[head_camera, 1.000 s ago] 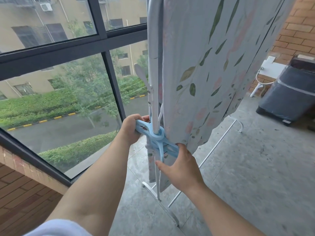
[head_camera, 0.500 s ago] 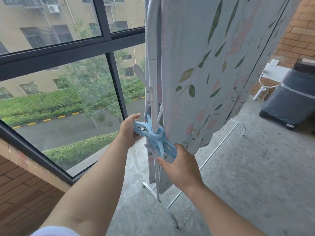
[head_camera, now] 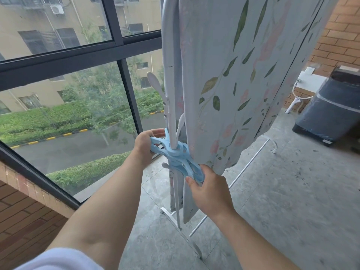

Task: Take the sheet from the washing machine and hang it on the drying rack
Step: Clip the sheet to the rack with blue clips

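Note:
A pale blue sheet (head_camera: 233, 75) printed with green leaves and pink flowers hangs over the white drying rack (head_camera: 169, 75). A large light-blue plastic clip (head_camera: 176, 154) is clamped round the rack's upright pole, beside the sheet's edge. My left hand (head_camera: 145, 145) grips the clip's far end. My right hand (head_camera: 209, 189) holds its near end, fingers curled under it. The washing machine (head_camera: 331, 112), dark and covered, stands at the far right against the brick wall.
A big dark-framed window (head_camera: 78, 61) fills the left side, above a low brick sill. The rack's white feet (head_camera: 187, 238) spread over the grey tiled floor (head_camera: 282, 201). A white hose and box (head_camera: 303, 84) sit beside the washer.
The clip has tilted a little, its near end lower. My hands keep their hold, and the view has drifted slightly.

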Action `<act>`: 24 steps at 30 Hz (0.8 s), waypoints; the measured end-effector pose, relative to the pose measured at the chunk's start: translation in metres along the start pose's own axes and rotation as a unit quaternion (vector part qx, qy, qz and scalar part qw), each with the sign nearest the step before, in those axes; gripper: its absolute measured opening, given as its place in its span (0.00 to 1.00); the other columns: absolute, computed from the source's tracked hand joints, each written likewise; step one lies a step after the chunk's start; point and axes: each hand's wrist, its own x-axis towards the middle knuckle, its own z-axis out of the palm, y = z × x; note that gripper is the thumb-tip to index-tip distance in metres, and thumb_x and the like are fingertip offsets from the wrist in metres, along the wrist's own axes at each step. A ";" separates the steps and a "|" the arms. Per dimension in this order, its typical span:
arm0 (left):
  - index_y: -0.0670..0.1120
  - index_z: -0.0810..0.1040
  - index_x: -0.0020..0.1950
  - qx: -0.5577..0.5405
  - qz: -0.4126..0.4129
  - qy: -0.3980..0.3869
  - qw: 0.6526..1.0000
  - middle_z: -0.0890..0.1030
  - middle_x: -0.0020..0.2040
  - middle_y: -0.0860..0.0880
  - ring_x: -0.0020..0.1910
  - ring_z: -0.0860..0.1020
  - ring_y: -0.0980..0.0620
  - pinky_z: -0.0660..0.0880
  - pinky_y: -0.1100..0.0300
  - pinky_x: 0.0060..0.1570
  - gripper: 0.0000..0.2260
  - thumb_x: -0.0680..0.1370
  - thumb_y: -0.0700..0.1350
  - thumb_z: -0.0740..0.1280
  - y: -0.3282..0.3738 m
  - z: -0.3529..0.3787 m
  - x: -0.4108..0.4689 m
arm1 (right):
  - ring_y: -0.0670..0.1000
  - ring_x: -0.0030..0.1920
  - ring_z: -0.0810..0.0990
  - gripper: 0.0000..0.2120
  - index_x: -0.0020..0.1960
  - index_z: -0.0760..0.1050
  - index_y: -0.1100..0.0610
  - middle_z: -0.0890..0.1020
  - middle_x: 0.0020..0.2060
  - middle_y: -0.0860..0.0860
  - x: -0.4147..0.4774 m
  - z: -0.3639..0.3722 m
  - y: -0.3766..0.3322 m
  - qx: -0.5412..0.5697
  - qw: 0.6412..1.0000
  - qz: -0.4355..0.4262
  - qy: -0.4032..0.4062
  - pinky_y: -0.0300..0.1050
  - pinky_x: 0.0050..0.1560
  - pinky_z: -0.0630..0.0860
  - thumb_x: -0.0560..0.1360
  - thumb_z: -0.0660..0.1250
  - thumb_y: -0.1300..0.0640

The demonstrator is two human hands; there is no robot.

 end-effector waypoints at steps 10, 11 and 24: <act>0.36 0.82 0.58 0.006 -0.010 -0.047 0.999 0.82 0.56 0.34 0.51 0.79 0.38 0.78 0.42 0.55 0.21 0.76 0.37 0.51 0.007 0.003 -0.016 | 0.42 0.26 0.71 0.11 0.58 0.77 0.47 0.72 0.28 0.40 -0.017 -0.006 0.002 0.013 1.000 -0.020 0.020 0.30 0.29 0.65 0.78 0.70 0.45; 0.36 0.81 0.59 -0.001 -0.013 -0.048 0.999 0.82 0.55 0.34 0.50 0.80 0.38 0.79 0.43 0.52 0.21 0.75 0.37 0.51 0.007 0.002 -0.017 | 0.41 0.27 0.70 0.12 0.58 0.77 0.47 0.72 0.28 0.40 -0.018 -0.006 0.001 0.012 0.999 -0.022 0.021 0.30 0.30 0.65 0.78 0.70 0.45; 0.45 0.71 0.32 -0.082 0.031 0.101 0.991 0.76 0.29 0.46 0.27 0.74 0.47 0.72 0.58 0.34 0.19 0.78 0.55 0.65 0.017 -0.004 -0.020 | 0.43 0.31 0.72 0.13 0.59 0.76 0.51 0.76 0.33 0.42 -0.017 0.009 -0.010 -0.004 0.998 -0.019 0.055 0.31 0.31 0.64 0.78 0.69 0.45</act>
